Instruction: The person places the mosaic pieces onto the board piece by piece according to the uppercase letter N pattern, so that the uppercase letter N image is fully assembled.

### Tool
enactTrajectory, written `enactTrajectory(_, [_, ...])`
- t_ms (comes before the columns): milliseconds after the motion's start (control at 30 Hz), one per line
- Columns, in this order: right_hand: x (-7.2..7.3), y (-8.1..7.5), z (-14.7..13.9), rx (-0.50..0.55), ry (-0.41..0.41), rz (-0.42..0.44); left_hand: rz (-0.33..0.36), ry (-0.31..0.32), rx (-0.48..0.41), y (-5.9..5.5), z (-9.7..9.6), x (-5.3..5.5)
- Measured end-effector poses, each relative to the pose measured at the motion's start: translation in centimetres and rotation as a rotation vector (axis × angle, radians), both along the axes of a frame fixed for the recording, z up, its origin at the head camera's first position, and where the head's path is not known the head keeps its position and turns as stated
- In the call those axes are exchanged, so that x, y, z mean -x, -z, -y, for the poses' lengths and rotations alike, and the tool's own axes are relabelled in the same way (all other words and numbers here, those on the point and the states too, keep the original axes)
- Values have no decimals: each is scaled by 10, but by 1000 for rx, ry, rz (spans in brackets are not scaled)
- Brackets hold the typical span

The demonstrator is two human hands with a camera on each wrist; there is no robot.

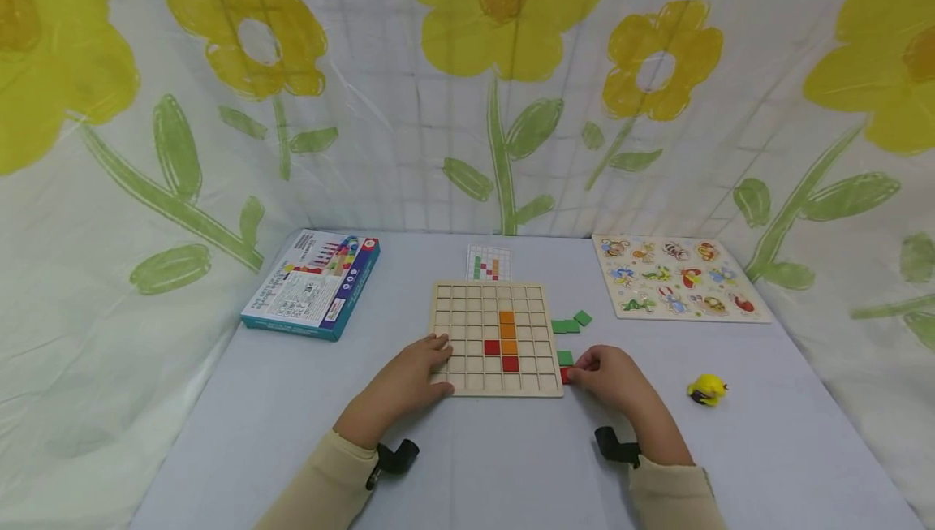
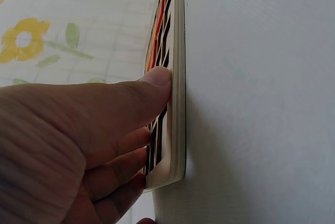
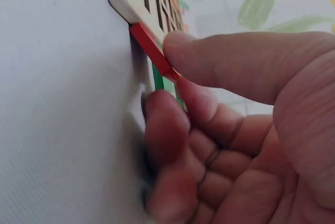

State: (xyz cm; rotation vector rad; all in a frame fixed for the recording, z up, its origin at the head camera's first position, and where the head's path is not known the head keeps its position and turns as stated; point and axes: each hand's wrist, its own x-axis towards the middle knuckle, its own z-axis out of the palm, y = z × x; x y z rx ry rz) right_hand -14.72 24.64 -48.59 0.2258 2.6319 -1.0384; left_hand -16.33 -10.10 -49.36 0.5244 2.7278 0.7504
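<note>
A wooden grid board (image 1: 467,293) lies on the table, with orange tiles (image 1: 507,332) stacked in one column and two red tiles, one at the lower left (image 1: 492,347) and one just below (image 1: 510,364). My left hand (image 1: 400,380) rests on the board's left side, fingers on the grid and thumb (image 2: 157,80) against the near edge. Beside the board's lower right corner, my right hand (image 1: 612,380) pinches a red tile (image 3: 152,50) between thumb and index finger. A green tile (image 1: 565,358) lies just beyond it.
Several more green tiles (image 1: 566,326) lie right of the board. Behind it is a small pattern card (image 1: 489,262). A boxed game (image 1: 310,282) is at left; an insect puzzle board (image 1: 679,278) at back right. A yellow toy (image 1: 707,389) sits at right.
</note>
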Motion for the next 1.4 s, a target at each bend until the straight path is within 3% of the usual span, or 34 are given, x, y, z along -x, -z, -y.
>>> enactTrajectory(200, [-1,-1,5,18,16,-51,3,1,-3,0,1,-1])
enactTrajectory(367, [5,-9,9,-8,6,-173,1,4,-1,-1,1,-1])
enactTrajectory(633, [45,-18,65,24,-168,-294,14,-3,3,1,3,1])
enactTrajectory(833, [77,-11,109,37,-312,-282,33,-7,-10,2,3,2])
enactTrajectory(1000, [93,-7,126,-11,-357,-234,40,-2,-19,3,2,2])
enactTrajectory(1400, [96,-2,133,-54,-417,-194,32,-2,-12,3,4,2])
